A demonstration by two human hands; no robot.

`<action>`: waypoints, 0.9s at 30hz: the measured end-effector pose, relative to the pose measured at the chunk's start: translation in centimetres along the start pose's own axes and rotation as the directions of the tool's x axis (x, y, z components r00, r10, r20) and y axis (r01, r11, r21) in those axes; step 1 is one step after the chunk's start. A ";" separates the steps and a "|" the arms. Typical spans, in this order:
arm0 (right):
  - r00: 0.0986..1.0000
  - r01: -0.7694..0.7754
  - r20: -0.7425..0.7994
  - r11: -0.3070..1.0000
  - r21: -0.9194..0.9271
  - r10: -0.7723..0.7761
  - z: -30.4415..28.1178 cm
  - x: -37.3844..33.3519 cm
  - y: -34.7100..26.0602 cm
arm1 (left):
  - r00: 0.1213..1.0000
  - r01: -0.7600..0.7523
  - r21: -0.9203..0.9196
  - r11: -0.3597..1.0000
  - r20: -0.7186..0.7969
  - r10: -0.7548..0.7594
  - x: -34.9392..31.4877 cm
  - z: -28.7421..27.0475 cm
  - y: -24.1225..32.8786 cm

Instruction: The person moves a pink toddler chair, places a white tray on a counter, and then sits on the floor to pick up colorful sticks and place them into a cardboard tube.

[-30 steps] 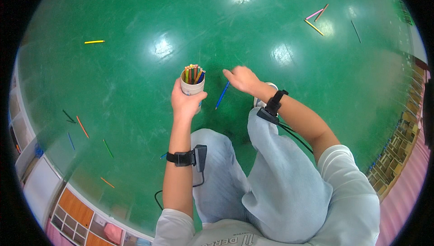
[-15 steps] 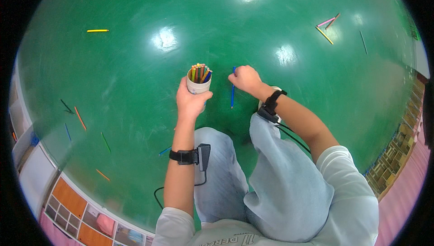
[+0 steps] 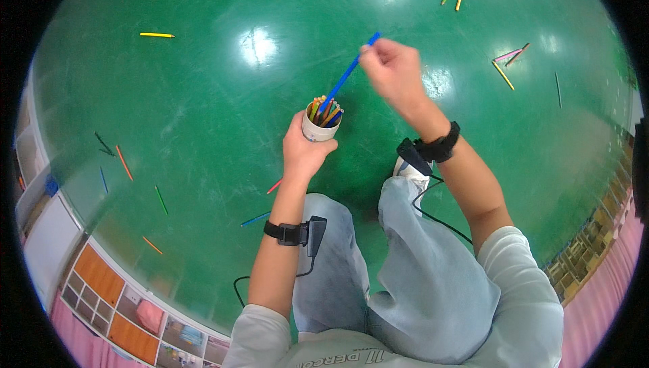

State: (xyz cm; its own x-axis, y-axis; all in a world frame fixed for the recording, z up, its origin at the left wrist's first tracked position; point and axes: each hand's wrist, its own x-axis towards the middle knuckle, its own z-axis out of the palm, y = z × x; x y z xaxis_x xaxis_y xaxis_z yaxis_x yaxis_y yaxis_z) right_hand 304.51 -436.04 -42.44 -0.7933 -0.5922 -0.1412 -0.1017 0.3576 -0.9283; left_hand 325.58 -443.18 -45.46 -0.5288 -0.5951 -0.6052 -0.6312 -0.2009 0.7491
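Observation:
My left hand (image 3: 305,151) is wrapped round a pale cylindrical cup (image 3: 318,131) packed with several coloured pencils (image 3: 331,112). The cup leans a little, its open top facing away from me. Between the thumb and fingers of my right hand (image 3: 395,69) is a blue colored pencil (image 3: 351,67), pinched near its upper end. It slants down to the left, and its lower end is at the mouth of the cup, among the other pencils. Whether that end is inside the cup or just over it I cannot tell.
Loose pencils lie on the green floor (image 3: 203,97): a yellow pencil (image 3: 157,34) far left, an orange pencil (image 3: 124,163) among several at left, a green pencil (image 3: 161,200), and groups at far right. Low shelving (image 3: 101,273) stands at lower left, wooden blocks (image 3: 581,253) at right.
My right hand has lifted the blue colored pencil off the floor and brought it to the cup. The cup in my left hand appears slightly further right in the view.

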 end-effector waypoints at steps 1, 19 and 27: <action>0.995 0.037 0.096 0.994 -0.104 -0.027 1.0 -0.5 -0.3 | 1.000 -0.010 -0.017 1.000 -0.004 0.010 0.0 -0.1 0.1; 0.240 0.878 0.897 0.477 -0.037 -0.372 12.0 -11.8 9.6 | 0.923 0.037 -0.248 0.968 -0.363 -0.128 -6.7 -11.9 -6.2; 0.114 0.950 0.845 0.307 0.062 -0.522 12.4 -8.2 12.0 | 0.823 0.080 -0.327 0.942 -0.511 -0.247 -10.5 -12.2 -7.8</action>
State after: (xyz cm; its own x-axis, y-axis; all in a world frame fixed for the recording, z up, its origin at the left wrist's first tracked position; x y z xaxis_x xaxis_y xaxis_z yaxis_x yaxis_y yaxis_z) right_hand 317.26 -435.82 -56.73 0.4702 -0.8644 0.1779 -0.7474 -0.4972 -0.4407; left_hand 343.00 -444.79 -41.69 0.0102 -0.8379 -0.5458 -0.4510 -0.4910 0.7454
